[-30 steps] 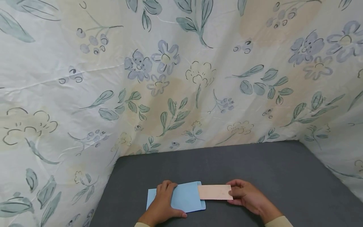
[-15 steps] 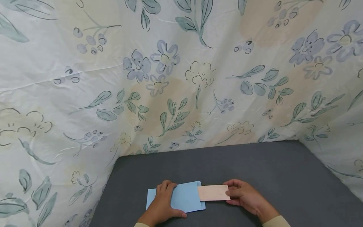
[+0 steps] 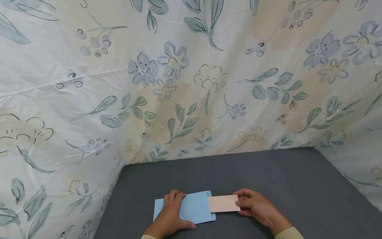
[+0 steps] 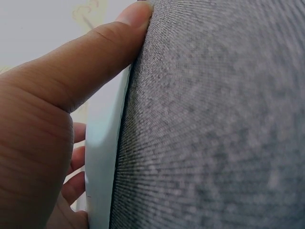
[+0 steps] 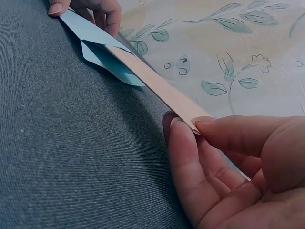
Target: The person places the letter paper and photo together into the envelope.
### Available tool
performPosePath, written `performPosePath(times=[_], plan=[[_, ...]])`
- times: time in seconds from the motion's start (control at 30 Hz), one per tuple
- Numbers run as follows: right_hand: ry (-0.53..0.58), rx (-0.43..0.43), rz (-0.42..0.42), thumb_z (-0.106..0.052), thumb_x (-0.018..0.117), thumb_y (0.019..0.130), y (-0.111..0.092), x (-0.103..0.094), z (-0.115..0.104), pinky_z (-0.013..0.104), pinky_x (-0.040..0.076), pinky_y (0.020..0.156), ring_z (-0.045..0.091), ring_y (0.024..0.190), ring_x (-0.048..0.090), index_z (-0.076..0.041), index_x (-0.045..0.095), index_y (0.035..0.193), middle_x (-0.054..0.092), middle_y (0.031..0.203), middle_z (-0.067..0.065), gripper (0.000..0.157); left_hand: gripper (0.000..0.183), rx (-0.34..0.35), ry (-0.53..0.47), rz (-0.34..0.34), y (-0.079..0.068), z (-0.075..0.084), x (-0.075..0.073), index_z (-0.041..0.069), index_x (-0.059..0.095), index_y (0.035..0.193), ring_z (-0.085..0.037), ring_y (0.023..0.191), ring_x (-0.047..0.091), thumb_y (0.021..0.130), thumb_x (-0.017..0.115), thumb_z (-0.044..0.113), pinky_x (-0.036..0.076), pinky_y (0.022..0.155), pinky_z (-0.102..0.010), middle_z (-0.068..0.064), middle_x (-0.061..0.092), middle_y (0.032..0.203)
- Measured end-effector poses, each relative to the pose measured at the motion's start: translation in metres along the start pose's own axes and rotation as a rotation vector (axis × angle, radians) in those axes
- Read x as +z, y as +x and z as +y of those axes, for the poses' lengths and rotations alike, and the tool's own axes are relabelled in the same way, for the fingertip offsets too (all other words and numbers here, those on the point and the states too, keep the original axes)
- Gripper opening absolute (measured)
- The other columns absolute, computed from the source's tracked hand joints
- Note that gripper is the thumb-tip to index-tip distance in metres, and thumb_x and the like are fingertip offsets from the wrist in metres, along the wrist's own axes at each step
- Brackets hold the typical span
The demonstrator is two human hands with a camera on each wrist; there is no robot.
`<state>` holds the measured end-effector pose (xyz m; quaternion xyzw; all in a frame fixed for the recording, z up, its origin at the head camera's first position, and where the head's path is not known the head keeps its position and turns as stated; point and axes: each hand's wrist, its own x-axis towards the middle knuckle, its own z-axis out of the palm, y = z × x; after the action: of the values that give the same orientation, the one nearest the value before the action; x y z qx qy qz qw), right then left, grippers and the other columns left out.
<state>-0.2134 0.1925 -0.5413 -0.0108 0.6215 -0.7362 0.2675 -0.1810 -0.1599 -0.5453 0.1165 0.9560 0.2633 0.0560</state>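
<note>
A light blue envelope point(image 3: 195, 207) lies on the dark grey surface, its flap end facing right. My left hand point(image 3: 170, 212) holds it from above, fingers at the far edge and thumb along the near edge; the left wrist view has the thumb point(image 4: 90, 57) large beside the envelope point(image 4: 102, 157). From the envelope's mouth sticks out a pale peach card point(image 3: 222, 203), its left part hidden inside. My right hand point(image 3: 256, 207) pinches the card's right end between thumb and fingers. In the right wrist view the card point(image 5: 157, 86) slants up off the fabric toward these fingertips.
Dark grey ribbed fabric point(image 3: 268, 172) covers the work surface. Floral cloth point(image 3: 209, 99) hangs along the back and both sides. Beige sleeves point(image 3: 288, 233) show at the wrists.
My right hand has moved a little to the left with the card, and less of the card shows outside the envelope. My left hand and the envelope have stayed in place.
</note>
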Motion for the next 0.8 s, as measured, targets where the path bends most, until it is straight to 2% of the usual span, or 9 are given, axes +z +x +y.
performPosePath(times=[0.33, 0.53, 0.8], plan=[[-0.022, -0.003, -0.020, -0.010, 0.068, 0.088, -0.0019, -0.0027, 0.0050, 0.039, 0.052, 0.074, 0.026, 0.091, 0.063, 0.002, 0.059, 0.124, 0.063, 0.107, 0.014, 0.040, 0.112, 0.025, -0.007, 0.013, -0.0024, -0.0038, 0.0020, 0.018, 0.043, 0.137, -0.026, 0.116, 0.028, 0.049, 0.072, 0.080, 0.040, 0.089, -0.050, 0.001, 0.032, 0.130], [-0.028, -0.005, -0.038, -0.013, 0.067, 0.090, -0.0034, -0.0038, 0.0059, 0.040, 0.052, 0.075, 0.026, 0.092, 0.063, 0.002, 0.059, 0.125, 0.063, 0.107, 0.015, 0.039, 0.112, 0.032, 0.015, 0.032, -0.0030, -0.0069, 0.0061, 0.022, 0.043, 0.137, -0.022, 0.115, 0.028, 0.047, 0.070, 0.083, 0.040, 0.088, -0.047, 0.004, 0.032, 0.131], [-0.033, -0.013, -0.038, -0.012, 0.066, 0.090, -0.0034, 0.0009, 0.0064, 0.041, 0.052, 0.077, 0.027, 0.094, 0.063, 0.003, 0.058, 0.126, 0.062, 0.108, 0.016, 0.040, 0.111, 0.049, 0.009, 0.013, -0.0046, -0.0081, 0.0031, 0.020, 0.041, 0.138, -0.024, 0.115, 0.027, 0.050, 0.070, 0.082, 0.040, 0.088, -0.047, 0.002, 0.031, 0.131]])
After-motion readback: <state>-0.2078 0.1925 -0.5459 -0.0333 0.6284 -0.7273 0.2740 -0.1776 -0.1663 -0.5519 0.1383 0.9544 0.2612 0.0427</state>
